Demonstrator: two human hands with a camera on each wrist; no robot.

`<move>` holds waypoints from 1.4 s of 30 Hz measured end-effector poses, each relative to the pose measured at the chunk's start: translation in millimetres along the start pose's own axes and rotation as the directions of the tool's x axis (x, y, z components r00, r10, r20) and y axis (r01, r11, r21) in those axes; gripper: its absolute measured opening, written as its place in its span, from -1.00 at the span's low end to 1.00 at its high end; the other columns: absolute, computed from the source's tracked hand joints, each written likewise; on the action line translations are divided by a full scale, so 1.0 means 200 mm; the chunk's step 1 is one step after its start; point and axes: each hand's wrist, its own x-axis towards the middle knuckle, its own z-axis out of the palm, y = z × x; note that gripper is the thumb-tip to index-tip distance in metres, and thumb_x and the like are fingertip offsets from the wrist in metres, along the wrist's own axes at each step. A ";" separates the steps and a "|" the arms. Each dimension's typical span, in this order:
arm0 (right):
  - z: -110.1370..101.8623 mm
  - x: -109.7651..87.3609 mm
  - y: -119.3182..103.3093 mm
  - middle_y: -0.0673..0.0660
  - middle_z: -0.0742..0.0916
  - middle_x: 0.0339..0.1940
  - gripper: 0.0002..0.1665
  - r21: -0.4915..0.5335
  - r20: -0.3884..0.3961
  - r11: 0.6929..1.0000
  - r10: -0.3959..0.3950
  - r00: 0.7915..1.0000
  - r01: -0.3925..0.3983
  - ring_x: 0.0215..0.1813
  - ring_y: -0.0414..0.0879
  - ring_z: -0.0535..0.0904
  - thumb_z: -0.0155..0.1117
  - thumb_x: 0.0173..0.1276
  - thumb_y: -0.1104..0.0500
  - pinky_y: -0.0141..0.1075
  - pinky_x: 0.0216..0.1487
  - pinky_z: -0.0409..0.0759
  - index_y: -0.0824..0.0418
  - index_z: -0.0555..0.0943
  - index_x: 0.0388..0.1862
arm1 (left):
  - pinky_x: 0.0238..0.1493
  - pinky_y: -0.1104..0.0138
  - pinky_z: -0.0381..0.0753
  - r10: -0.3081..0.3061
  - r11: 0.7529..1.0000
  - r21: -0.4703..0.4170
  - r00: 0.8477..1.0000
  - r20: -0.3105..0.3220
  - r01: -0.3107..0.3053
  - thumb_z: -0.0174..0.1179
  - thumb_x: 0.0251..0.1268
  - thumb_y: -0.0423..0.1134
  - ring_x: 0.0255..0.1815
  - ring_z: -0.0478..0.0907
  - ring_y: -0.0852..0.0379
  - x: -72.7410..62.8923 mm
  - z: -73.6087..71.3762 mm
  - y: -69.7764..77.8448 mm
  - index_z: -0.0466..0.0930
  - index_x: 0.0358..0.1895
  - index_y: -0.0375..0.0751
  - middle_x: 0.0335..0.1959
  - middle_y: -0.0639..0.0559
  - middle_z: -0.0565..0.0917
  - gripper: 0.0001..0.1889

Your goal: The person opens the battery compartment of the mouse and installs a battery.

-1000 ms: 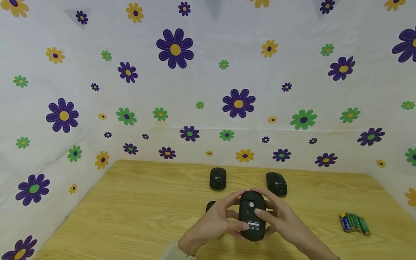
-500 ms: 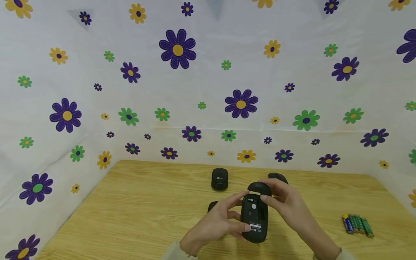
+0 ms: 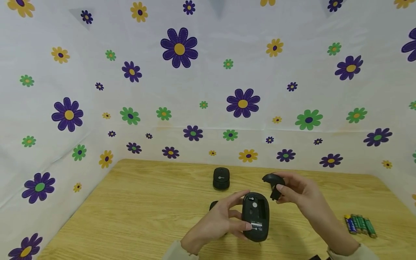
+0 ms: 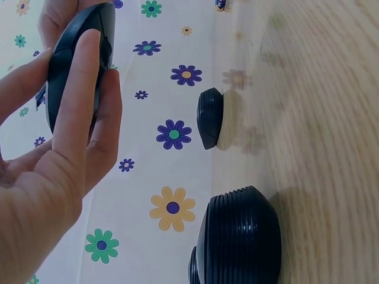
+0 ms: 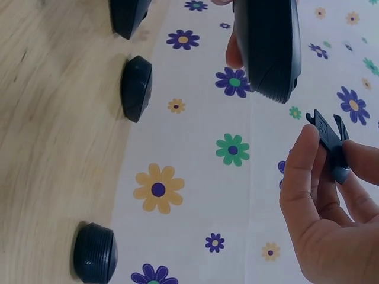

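One black mouse (image 3: 256, 216), underside showing, is gripped in the left hand (image 3: 224, 221), low and right of centre in the head view; just beside it, the right hand (image 3: 305, 193) pinches a black cover (image 3: 273, 179). Four batteries (image 3: 361, 224) lie lower right on the table (image 3: 146, 198); farther back stands another mouse (image 3: 221, 178).

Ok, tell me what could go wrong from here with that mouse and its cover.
The cover is pinched in the right hand above the table, so it could slip and fall. Its thin tab might snap if forced. The mouse is also off the table, in the left hand alone, so a loose grip could drop it. The batteries lie loose; a nudge might roll them.
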 end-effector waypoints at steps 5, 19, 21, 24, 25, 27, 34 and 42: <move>-0.02 0.00 0.02 0.17 0.69 -0.19 -0.57 0.002 -0.017 0.999 0.042 0.999 -0.042 -0.26 -0.05 0.70 0.14 0.53 0.38 -0.25 -0.25 0.77 0.51 0.44 0.31 | -0.33 0.18 0.80 -0.002 1.000 0.001 1.000 -0.019 0.002 0.22 0.16 -0.70 -0.10 0.65 0.01 0.00 0.00 0.00 0.27 0.55 -0.10 0.27 -0.15 0.45 -0.14; -0.12 -0.02 0.10 0.30 0.68 -0.07 -0.52 -0.100 0.027 0.987 0.131 0.991 -0.128 -0.21 -0.10 0.69 0.13 0.51 0.42 -0.21 -0.20 0.79 0.57 0.38 0.35 | -0.32 0.19 0.80 0.003 1.000 -0.006 1.000 -0.019 -0.003 0.21 0.19 -0.68 -0.09 0.64 0.01 -0.01 -0.01 0.01 0.25 0.56 -0.09 0.29 -0.16 0.44 -0.15; -0.14 -0.02 0.12 0.28 0.68 -0.07 -0.50 -0.116 0.035 0.983 0.148 0.988 -0.143 -0.20 -0.11 0.70 0.13 0.52 0.40 -0.20 -0.18 0.78 0.57 0.36 0.37 | -0.32 0.19 0.81 0.003 1.000 -0.010 1.000 -0.016 -0.003 0.21 0.19 -0.68 -0.08 0.64 0.00 -0.01 -0.01 0.01 0.24 0.57 -0.10 0.29 -0.16 0.43 -0.15; -0.17 -0.02 0.14 0.27 0.68 -0.11 -0.48 -0.119 0.045 0.983 0.146 0.988 -0.140 -0.21 -0.12 0.70 0.12 0.52 0.41 -0.18 -0.17 0.79 0.60 0.32 0.38 | -0.31 0.18 0.81 0.007 1.000 -0.011 1.000 -0.013 -0.007 0.21 0.19 -0.68 -0.08 0.64 0.00 -0.01 -0.01 0.01 0.24 0.57 -0.10 0.29 -0.16 0.43 -0.15; -0.17 -0.02 0.15 0.25 0.68 -0.12 -0.48 -0.119 0.049 0.983 0.147 0.988 -0.140 -0.22 -0.12 0.70 0.11 0.53 0.41 -0.16 -0.17 0.79 0.61 0.31 0.38 | -0.31 0.18 0.81 0.008 1.000 -0.011 1.000 -0.011 -0.009 0.21 0.19 -0.68 -0.08 0.65 0.00 -0.01 -0.01 0.01 0.24 0.57 -0.10 0.29 -0.16 0.44 -0.15; -0.19 -0.02 0.16 0.23 0.67 -0.17 -0.48 -0.119 0.047 0.983 0.146 0.988 -0.139 -0.23 -0.12 0.71 0.11 0.52 0.43 -0.16 -0.17 0.79 0.62 0.30 0.38 | -0.31 0.18 0.81 0.013 1.000 -0.008 1.000 -0.008 -0.013 0.21 0.19 -0.68 -0.08 0.65 0.01 -0.01 -0.02 0.01 0.24 0.57 -0.10 0.28 -0.16 0.44 -0.15; -0.24 -0.03 0.20 0.21 0.62 -0.25 -0.50 -0.138 0.053 0.981 0.147 0.988 -0.139 -0.28 -0.06 0.72 0.12 0.49 0.47 -0.19 -0.22 0.79 0.64 0.34 0.34 | -0.32 0.20 0.80 0.017 1.000 0.000 1.000 -0.002 -0.017 0.22 0.20 -0.67 -0.08 0.64 0.02 -0.01 -0.02 0.01 0.23 0.57 -0.11 0.28 -0.15 0.44 -0.15; -0.33 -0.03 0.25 0.20 0.62 -0.23 -0.53 -0.173 0.157 0.977 0.151 0.976 -0.123 -0.24 -0.11 0.73 0.03 0.47 0.54 -0.21 -0.20 0.79 0.73 0.27 0.30 | -0.32 0.21 0.80 0.003 1.000 0.003 1.000 -0.008 -0.003 0.23 0.20 -0.66 -0.09 0.65 0.02 -0.01 -0.01 0.01 0.24 0.57 -0.09 0.29 -0.15 0.44 -0.15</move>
